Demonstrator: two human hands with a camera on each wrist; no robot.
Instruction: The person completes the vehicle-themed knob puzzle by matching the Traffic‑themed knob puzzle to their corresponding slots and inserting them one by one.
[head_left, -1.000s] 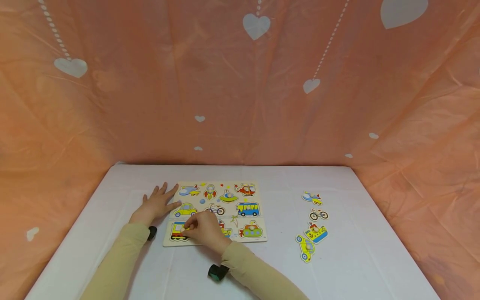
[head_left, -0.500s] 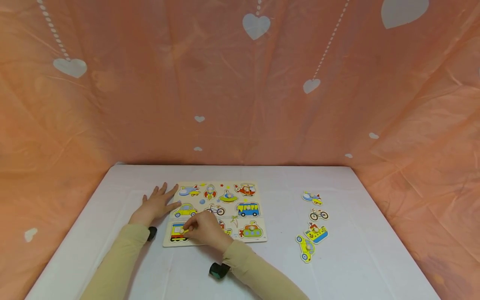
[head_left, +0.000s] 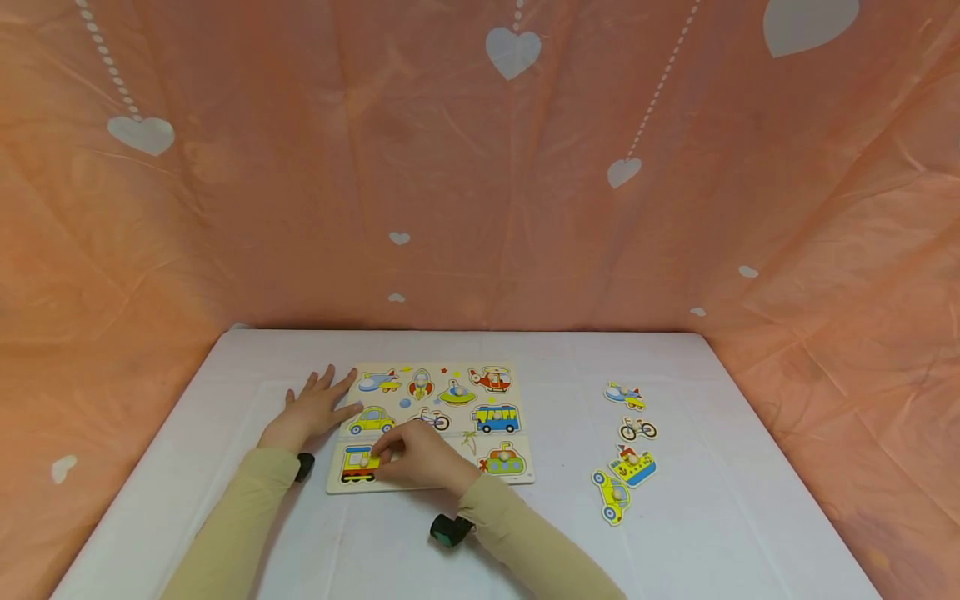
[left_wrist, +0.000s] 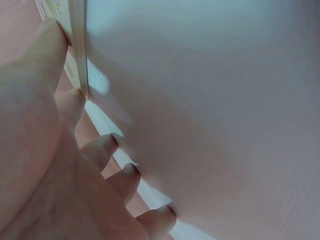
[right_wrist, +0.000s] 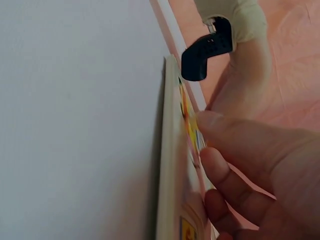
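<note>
A wooden peg puzzle board (head_left: 429,485) with vehicle pictures lies on the white table. At its lower left, the train piece (head_left: 358,468) sits in its slot with its knob uncovered. My right hand (head_left: 427,458) hovers just right of that knob, its thumb and fingertips loosely bent with a gap to it. In the right wrist view the thumb (right_wrist: 215,122) is close over the board. My left hand (head_left: 307,415) is spread at the board's left edge, thumb and index finger touching it. My right hand hides the board's lower middle.
Loose to the board's right lie an airplane piece (head_left: 625,396), a bicycle piece (head_left: 637,429), a ship piece (head_left: 636,468) and a car piece (head_left: 611,497); the last two touch. An orange curtain (head_left: 480,275) hangs behind the table (head_left: 555,533).
My right hand has let go of the train piece's knob and shifted slightly right. The train piece stays in its slot, and my left hand has not moved.
</note>
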